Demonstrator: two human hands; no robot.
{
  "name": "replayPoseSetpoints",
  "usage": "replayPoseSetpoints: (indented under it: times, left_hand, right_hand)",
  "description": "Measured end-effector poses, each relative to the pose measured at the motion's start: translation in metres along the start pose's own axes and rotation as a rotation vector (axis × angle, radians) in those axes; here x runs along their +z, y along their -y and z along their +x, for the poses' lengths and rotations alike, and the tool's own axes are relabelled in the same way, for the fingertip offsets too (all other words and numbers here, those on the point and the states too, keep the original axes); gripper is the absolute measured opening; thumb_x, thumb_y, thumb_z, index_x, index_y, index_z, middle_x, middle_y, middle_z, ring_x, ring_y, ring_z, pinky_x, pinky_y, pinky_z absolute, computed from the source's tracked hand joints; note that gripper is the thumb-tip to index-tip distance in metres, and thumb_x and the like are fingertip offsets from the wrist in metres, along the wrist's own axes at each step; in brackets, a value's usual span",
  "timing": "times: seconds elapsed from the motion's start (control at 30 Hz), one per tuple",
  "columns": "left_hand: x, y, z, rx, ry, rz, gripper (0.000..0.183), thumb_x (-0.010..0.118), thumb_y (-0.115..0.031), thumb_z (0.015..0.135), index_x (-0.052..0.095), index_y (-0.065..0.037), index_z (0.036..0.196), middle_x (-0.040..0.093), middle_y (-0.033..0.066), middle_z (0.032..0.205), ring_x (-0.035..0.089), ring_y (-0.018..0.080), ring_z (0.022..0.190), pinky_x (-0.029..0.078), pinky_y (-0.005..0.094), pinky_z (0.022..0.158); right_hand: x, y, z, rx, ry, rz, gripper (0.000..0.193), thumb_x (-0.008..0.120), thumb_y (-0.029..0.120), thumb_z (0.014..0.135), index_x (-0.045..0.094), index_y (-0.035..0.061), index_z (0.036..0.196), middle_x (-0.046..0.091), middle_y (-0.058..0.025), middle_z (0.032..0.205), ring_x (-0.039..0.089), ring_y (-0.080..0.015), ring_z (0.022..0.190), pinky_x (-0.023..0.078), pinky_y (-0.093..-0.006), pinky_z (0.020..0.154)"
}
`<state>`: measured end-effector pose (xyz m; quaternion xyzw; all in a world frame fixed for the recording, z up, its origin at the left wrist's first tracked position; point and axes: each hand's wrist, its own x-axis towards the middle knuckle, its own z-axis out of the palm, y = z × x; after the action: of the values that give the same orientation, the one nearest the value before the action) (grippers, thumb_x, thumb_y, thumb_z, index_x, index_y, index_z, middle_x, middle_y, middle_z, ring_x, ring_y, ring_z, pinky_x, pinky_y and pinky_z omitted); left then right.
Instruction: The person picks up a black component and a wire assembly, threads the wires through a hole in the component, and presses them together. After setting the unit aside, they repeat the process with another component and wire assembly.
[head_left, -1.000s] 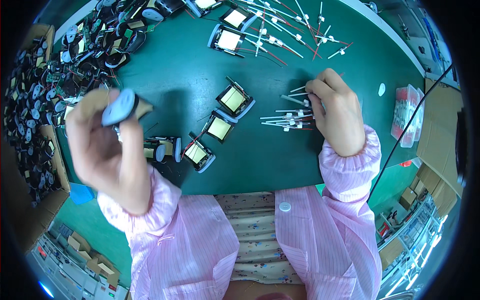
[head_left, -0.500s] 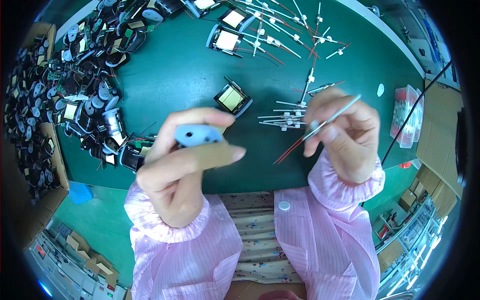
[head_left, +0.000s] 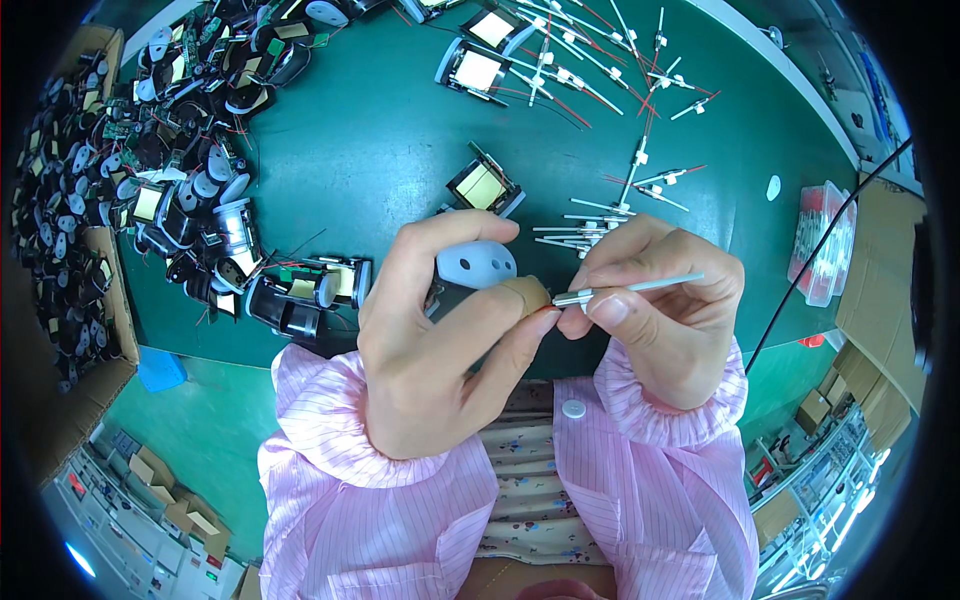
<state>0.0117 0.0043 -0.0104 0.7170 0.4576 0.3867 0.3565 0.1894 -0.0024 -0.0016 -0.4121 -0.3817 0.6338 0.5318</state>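
In front of my chest, my left hand (head_left: 425,340) is closed around a small black device with a grey, holed end cap (head_left: 477,264). A tan cover wraps one of its fingertips. My right hand (head_left: 690,325) pinches a thin rod (head_left: 662,283), white with a metallic end, between thumb and fingers. The rod's metal end meets my left thumb and fingertip, with a trace of red wire there. Most of the held device is hidden by my left fingers. Just beyond my hands lie a similar device with a yellow pad (head_left: 480,187) and several white rods (head_left: 570,238).
A heap of black devices (head_left: 225,180) covers the table's left side, beside a full cardboard box (head_left: 112,290). More rods with red wires (head_left: 640,155) lie far right. A clear plastic box (head_left: 825,245) stands at the right edge, crossed by a black cable (head_left: 800,275).
My hands have come together: the left moved right with the device, and the right turned the rod nearly level, bringing its metal end to the left fingertips.
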Motion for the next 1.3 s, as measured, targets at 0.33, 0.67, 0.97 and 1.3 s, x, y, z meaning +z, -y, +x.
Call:
replayPoseSetpoints:
  times: [0.33,0.67,0.97,1.3]
  left_hand:
    - [-0.008,0.0,0.003,0.053,0.022,0.012,0.016,0.07,0.004,0.065,0.067,0.0,0.08,0.056,0.0179,0.104,0.059,0.0203,0.074,0.046,0.028,0.061]
    - [-0.013,0.011,-0.006,-0.102,0.044,-0.376,0.014,0.068,0.005,0.068,0.069,0.002,0.081,0.057,0.018,0.103,0.059,0.0162,0.071,0.046,0.0253,0.063]
    - [-0.015,0.013,-0.004,-0.044,0.064,-0.452,0.014,0.067,0.006,0.068,0.069,0.002,0.081,0.057,0.0188,0.103,0.059,0.0154,0.069,0.045,0.024,0.061]
    - [-0.017,0.01,-0.005,-0.024,0.016,-0.32,0.014,0.068,0.005,0.069,0.069,0.002,0.082,0.057,0.019,0.103,0.059,0.0169,0.07,0.046,0.0245,0.06]
  right_hand:
    - [0.004,-0.003,-0.001,-0.042,0.009,-0.035,0.018,0.07,-0.014,0.072,0.065,-0.0047,0.086,0.064,-0.0163,0.088,0.063,-0.0176,0.078,0.05,-0.0274,0.068]
    - [-0.002,-0.005,0.011,-0.31,0.262,-0.489,0.026,0.075,-0.001,0.068,0.065,-0.0035,0.092,0.06,-0.0138,0.082,0.055,-0.0187,0.072,0.041,-0.0284,0.064]
    - [0.01,0.003,0.01,-0.077,0.202,-0.374,0.017,0.072,-0.006,0.069,0.069,-0.0003,0.085,0.063,-0.0091,0.081,0.059,-0.0154,0.07,0.045,-0.0254,0.062]
    - [0.01,0.004,0.013,-0.194,0.25,-0.513,0.017,0.071,-0.008,0.069,0.067,-0.0012,0.085,0.063,-0.0096,0.079,0.06,-0.0172,0.072,0.044,-0.0253,0.061]
